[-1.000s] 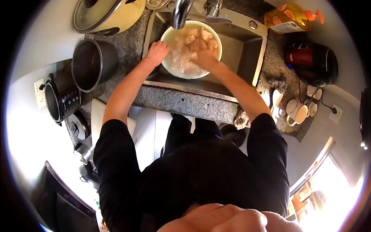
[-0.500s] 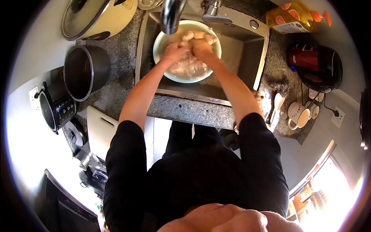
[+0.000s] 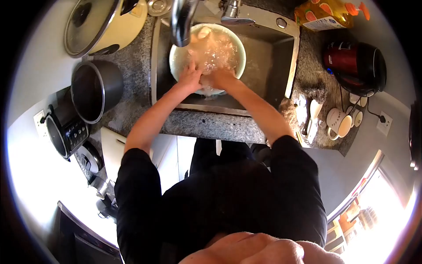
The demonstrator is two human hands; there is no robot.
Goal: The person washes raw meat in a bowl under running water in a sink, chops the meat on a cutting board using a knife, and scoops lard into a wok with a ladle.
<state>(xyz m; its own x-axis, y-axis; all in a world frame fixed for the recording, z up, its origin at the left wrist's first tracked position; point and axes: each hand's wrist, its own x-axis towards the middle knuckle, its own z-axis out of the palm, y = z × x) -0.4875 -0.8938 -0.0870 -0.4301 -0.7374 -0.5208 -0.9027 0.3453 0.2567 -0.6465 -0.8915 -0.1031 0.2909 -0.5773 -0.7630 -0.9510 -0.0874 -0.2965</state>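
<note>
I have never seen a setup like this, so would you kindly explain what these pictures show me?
There is no robot here: a person works with bare hands, and one camera worn on the head took every picture, looking forward and down. The left hand and right hand reach into a round bowl of cloudy water with pale pieces, perhaps meat. Whether either hand grips a piece is hidden. The bowl sits in a sink, near the faucet. On the counter around it are a dark pot, a kettle and mugs.
</note>
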